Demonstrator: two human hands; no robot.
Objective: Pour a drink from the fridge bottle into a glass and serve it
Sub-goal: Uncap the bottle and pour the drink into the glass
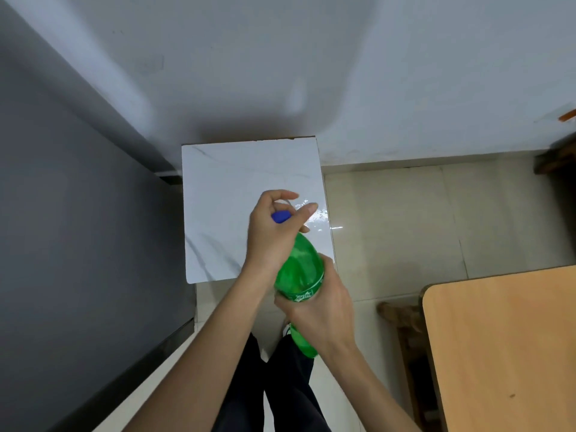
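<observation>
My right hand (318,310) grips a green plastic soda bottle (299,269) around its label and holds it upright, a little tilted, over the near edge of a small white marble-look table (224,182). At the top of the bottle, my left hand (274,232) is closed around a blue cap (280,217). The hand hides the neck, so I cannot tell whether the cap is still on it. Behind the left fingers there is a thin clear rim and some glints (315,218), which look like a glass standing on the table. Most of it is hidden.
A dark grey fridge side (62,213) fills the left. A light wooden table (505,347) juts in at the lower right, with a wooden stool (402,319) beside it. Pale floor tiles (405,219) lie to the right, and a white wall is behind.
</observation>
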